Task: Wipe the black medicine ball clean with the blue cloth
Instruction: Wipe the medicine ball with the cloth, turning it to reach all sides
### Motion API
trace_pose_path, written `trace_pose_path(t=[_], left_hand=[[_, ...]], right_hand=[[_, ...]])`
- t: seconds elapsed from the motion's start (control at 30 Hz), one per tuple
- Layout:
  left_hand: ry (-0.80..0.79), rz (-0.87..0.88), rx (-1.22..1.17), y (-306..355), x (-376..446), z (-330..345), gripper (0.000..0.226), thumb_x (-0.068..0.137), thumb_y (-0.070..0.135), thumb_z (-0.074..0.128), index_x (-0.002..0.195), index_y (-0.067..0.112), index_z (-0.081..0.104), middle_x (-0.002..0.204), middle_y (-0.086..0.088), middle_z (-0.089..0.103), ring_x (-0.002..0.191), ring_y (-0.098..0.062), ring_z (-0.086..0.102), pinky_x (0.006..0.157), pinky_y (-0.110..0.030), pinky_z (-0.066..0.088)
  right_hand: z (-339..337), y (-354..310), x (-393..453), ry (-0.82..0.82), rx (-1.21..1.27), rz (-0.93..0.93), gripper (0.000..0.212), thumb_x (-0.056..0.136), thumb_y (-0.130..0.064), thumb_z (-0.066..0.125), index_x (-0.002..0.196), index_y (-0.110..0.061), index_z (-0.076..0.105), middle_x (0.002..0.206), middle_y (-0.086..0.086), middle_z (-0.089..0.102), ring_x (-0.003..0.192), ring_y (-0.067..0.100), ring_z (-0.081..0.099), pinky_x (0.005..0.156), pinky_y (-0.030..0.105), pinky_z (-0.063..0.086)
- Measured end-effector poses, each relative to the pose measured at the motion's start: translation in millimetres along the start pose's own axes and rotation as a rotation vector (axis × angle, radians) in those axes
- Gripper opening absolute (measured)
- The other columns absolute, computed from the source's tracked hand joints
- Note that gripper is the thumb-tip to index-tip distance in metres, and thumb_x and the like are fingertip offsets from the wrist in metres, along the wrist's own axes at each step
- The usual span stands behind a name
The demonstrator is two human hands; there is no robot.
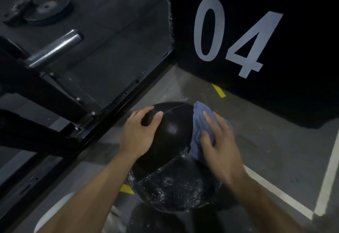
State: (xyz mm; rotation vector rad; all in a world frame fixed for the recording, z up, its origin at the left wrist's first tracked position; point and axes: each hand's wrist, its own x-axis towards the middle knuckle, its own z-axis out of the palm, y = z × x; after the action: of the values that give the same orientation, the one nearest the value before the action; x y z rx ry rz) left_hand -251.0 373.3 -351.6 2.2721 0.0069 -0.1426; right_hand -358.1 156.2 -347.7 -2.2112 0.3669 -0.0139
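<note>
At the near edge a second dark ball (154, 220) lies low in the view, partly hidden. Just beyond it the black medicine ball (172, 159) sits over the grey concrete floor (266, 150), its near lower face glistening wet. The left hand (139, 133) rests on the ball's left upper side, fingers spread and lightly curved over the surface. The right hand (218, 141) lies with straight fingers pressing the blue cloth (199, 122) against the ball's right side. White painted lines (328, 168) cross the floor at the right. Left of the ball runs a black rack frame (113, 102) with a chrome bar (55, 48). Farther off stands a black box (256, 31) marked 04, and far left a weight plate (48, 10) lies on the dark rubber flooring.
</note>
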Motion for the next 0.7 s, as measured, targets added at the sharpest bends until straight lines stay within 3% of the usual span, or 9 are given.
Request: trace_pose_path(t=[0.03, 0.1, 0.2, 0.33, 0.47, 0.6, 0.7], left_hand=[[-0.004, -0.01, -0.001, -1, 2, 0, 0.061, 0.087, 0.081, 0.052, 0.134, 0.044, 0.061, 0.137, 0.02, 0.057, 0.128, -0.007, 0.055, 0.111, -0.046, 0.048], [-0.03, -0.026, -0.008, -3, 5, -4, 0.062, 0.089, 0.079, 0.052, 0.137, 0.042, 0.06, 0.14, 0.017, 0.056, 0.13, -0.009, 0.054, 0.112, -0.047, 0.047], [-0.077, 0.014, 0.09, -3, 3, -16, 0.064, 0.093, 0.076, 0.046, 0.145, 0.038, 0.054, 0.15, 0.009, 0.053, 0.139, -0.014, 0.049, 0.118, -0.05, 0.04], [-0.088, 0.215, 0.209, 14, -12, -13, 0.063, 0.095, 0.072, 0.035, 0.147, 0.04, 0.052, 0.161, 0.016, 0.04, 0.149, -0.009, 0.036, 0.124, -0.046, 0.031], [-0.098, 0.258, 0.177, 0, -18, -11, 0.057, 0.098, 0.064, 0.031, 0.147, 0.043, 0.052, 0.159, 0.025, 0.039, 0.151, -0.003, 0.03, 0.123, -0.049, 0.033], [-0.076, 0.2, 0.086, -18, -10, -30, 0.055, 0.096, 0.062, 0.034, 0.143, 0.042, 0.055, 0.155, 0.026, 0.043, 0.145, 0.007, 0.033, 0.123, -0.041, 0.033], [-0.05, 0.161, 0.052, -23, 0, -37, 0.059, 0.092, 0.068, 0.041, 0.141, 0.039, 0.057, 0.151, 0.022, 0.048, 0.142, 0.002, 0.041, 0.121, -0.037, 0.036]], right_hand=[[6, -8, -23, 0.029, -0.065, -0.052, 0.057, 0.104, -0.043, 0.04, 0.161, -0.043, 0.032, 0.172, -0.012, 0.014, 0.159, 0.009, 0.005, 0.126, 0.032, 0.008], [23, -18, -56, 0.06, -0.2, -0.173, 0.067, 0.1, -0.046, 0.04, 0.164, -0.043, 0.022, 0.176, -0.009, -0.001, 0.162, 0.016, -0.007, 0.129, 0.037, -0.002], [37, -22, -66, 0.086, -0.309, -0.256, 0.073, 0.096, -0.043, 0.046, 0.165, -0.035, 0.024, 0.176, -0.001, 0.004, 0.163, 0.027, -0.001, 0.129, 0.046, 0.0], [46, -25, -64, 0.094, -0.283, -0.304, 0.075, 0.093, -0.042, 0.049, 0.165, -0.032, 0.027, 0.176, 0.001, 0.011, 0.162, 0.031, 0.006, 0.124, 0.063, 0.023], [52, -31, -50, 0.097, -0.278, -0.341, 0.067, 0.095, -0.041, 0.05, 0.16, -0.031, 0.038, 0.174, -0.001, 0.019, 0.162, 0.026, 0.008, 0.123, 0.059, 0.021], [55, -48, -19, 0.013, -0.279, -0.381, 0.063, 0.097, -0.044, 0.045, 0.159, -0.032, 0.041, 0.172, 0.0, 0.024, 0.162, 0.023, 0.007, 0.125, 0.06, 0.021], [51, -64, 20, -0.038, -0.255, -0.322, 0.063, 0.095, -0.047, 0.039, 0.157, -0.033, 0.043, 0.169, 0.001, 0.032, 0.16, 0.022, 0.015, 0.126, 0.055, 0.02]])
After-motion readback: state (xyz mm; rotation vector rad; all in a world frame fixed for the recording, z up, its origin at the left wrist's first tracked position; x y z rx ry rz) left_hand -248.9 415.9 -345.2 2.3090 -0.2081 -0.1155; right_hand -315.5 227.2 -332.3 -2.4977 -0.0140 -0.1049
